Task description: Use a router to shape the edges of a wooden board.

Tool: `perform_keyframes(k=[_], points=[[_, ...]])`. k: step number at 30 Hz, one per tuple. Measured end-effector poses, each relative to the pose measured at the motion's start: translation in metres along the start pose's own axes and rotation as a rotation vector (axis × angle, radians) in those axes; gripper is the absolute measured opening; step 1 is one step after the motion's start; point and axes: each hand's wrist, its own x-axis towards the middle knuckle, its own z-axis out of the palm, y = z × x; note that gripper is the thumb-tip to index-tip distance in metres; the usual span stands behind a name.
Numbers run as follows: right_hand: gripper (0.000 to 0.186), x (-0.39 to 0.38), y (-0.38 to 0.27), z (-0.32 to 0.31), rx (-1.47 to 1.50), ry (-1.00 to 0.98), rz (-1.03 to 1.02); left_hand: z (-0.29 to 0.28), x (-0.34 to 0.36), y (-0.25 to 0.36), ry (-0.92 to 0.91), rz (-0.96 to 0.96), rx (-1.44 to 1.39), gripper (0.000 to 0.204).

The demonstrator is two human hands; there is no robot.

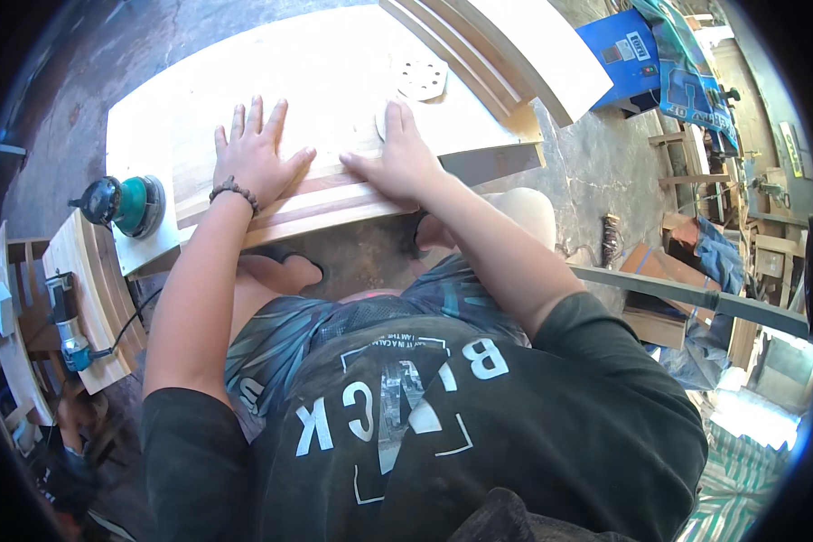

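Note:
A pale wooden panel (pixel 325 200) with darker strips lies along the near edge of a white-topped table, brightly lit. My left hand (pixel 257 161) rests palm down on it, fingers spread, a beaded bracelet at the wrist. To its right, my right hand (pixel 399 161) lies on the panel, fingers stretched forward and thumb out to the left. A pale rounded edge shows beside its fingertips; what it belongs to is hidden. Just beyond sits a white sanding disc (pixel 422 79) with several holes. A green and black orbital sander (pixel 134 206) stands left of my left hand.
Long curved wooden pieces (pixel 479 54) lie across the table's far right. A blue box-shaped machine (pixel 619 54) stands beyond them. At the left, a corded power tool (pixel 69 323) rests on wooden boards (pixel 99 298). Wood pieces and cloth clutter the right side.

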Motion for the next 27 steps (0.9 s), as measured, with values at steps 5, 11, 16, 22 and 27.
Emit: perform_keyframes(k=[5, 11, 16, 22, 27], points=[[0.128, 0.024, 0.005, -0.001, 0.048, 0.156, -0.073, 0.003, -0.001, 0.001, 0.009, 0.009, -0.006, 0.095], [0.130, 0.028, 0.007, -0.001, 0.127, 0.167, -0.109, 0.001, -0.002, 0.001, -0.017, 0.002, 0.002, 0.095], [0.131, -0.001, 0.025, 0.020, 0.107, 0.069, -0.071, 0.006, 0.000, 0.001, -0.019, -0.016, -0.013, 0.095], [0.127, 0.090, 0.022, 0.016, 0.073, 0.134, -0.127, 0.004, 0.012, 0.005, -0.018, -0.099, -0.004, 0.095], [0.122, -0.005, 0.043, 0.025, 0.018, 0.107, -0.146, 0.004, 0.015, 0.004, -0.054, -0.114, -0.013, 0.097]])
